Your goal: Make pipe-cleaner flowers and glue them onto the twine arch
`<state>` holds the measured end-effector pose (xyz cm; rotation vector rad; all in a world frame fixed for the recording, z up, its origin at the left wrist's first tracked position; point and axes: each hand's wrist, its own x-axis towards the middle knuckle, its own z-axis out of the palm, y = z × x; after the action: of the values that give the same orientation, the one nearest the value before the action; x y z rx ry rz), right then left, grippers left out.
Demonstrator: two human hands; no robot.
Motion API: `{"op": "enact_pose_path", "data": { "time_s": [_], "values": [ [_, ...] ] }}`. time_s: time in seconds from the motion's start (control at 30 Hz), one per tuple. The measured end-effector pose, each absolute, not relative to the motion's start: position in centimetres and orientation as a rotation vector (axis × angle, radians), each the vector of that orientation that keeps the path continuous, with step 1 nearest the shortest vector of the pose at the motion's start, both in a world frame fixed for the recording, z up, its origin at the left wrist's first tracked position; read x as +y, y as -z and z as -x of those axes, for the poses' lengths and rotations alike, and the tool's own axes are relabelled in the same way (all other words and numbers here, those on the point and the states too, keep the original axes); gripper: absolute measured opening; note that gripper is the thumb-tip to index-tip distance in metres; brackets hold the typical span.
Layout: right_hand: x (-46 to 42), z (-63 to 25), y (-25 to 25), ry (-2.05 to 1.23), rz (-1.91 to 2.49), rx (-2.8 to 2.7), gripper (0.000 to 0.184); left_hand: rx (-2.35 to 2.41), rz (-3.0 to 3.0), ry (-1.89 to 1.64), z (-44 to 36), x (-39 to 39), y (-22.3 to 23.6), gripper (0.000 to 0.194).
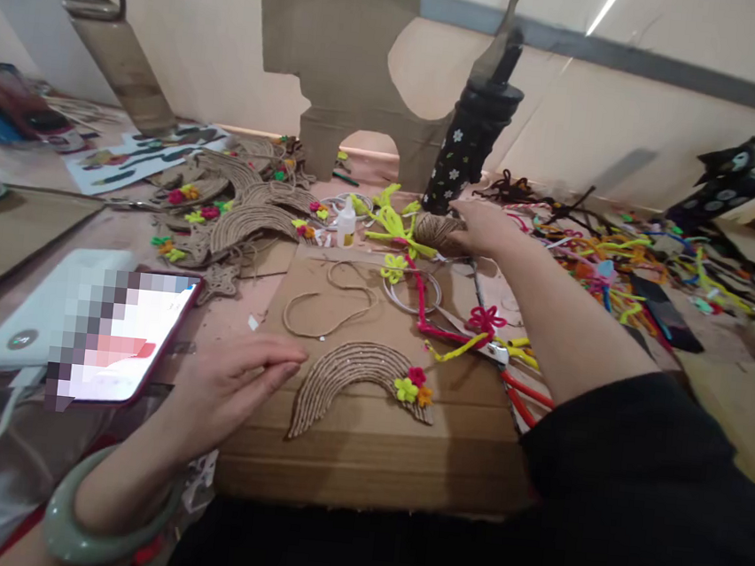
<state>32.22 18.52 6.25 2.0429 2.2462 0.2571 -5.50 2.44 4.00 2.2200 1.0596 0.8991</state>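
My right hand (pixel 486 228) reaches to the back of the cardboard and grips a ball of brown twine (pixel 437 232). Near the board's left edge, my left hand (pixel 244 381) has its thumb and forefinger closed together; whether anything thin is between them I cannot make out. A twine-covered arch (pixel 352 374) lies flat just right of those fingertips, with small pink, yellow-green and orange flowers (pixel 413 386) at its right end. Behind it, a loose length of twine (pixel 342 302) curls over the cardboard sheet (pixel 373 469).
A small glue bottle (pixel 345 227) stands behind the board. Orange-handled scissors (pixel 520 390) and pipe-cleaner flowers (pixel 486 320) lie at right. Finished arches (pixel 256 222) are piled at back left, near a phone (pixel 138 340) and white power bank (pixel 48 305). A dark flowered cylinder (pixel 464 144) stands behind.
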Motion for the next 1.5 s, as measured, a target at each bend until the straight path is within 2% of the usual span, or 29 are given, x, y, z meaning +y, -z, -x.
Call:
{"op": "enact_pose_path", "data": {
  "time_s": [0.17,0.47,0.73,0.87,0.97,1.17,1.37,1.5],
  "values": [
    [19.5,-30.4,-8.8,-0.344,-2.087,2.301,0.045,1.002,-2.203,-0.887,5.8,2.0,-1.9,0.012],
    [27.0,-26.8,-14.0,-0.51,-2.157,2.476,0.042,0.929,-2.365,-0.879,5.3,2.4,-0.3,0.011],
    [35.8,-24.6,-12.3,-0.438,-2.339,2.353,0.041,0.904,-2.421,-0.986,4.7,2.8,-0.3,0.011],
    [38.0,-23.9,-10.9,-0.331,-2.387,2.368,0.053,0.854,-2.454,-1.01,4.9,3.2,0.1,0.011],
    [38.7,-23.8,-10.6,-0.27,-2.425,2.346,0.057,0.828,-2.482,-0.996,5.0,3.5,0.5,0.01],
    [38.5,-24.0,-11.2,-0.279,-2.576,2.3,0.041,0.842,-2.5,-1.032,4.8,3.8,0.3,0.009],
    [37.3,-23.4,-13.5,-0.219,-2.569,2.516,0.025,0.869,-2.455,-0.964,5.0,3.3,0.0,0.013],
    [36.1,-21.8,-16.2,-0.142,-2.509,2.771,0.028,0.901,-2.428,-0.953,5.1,2.9,-0.2,0.013]
  ]
}}
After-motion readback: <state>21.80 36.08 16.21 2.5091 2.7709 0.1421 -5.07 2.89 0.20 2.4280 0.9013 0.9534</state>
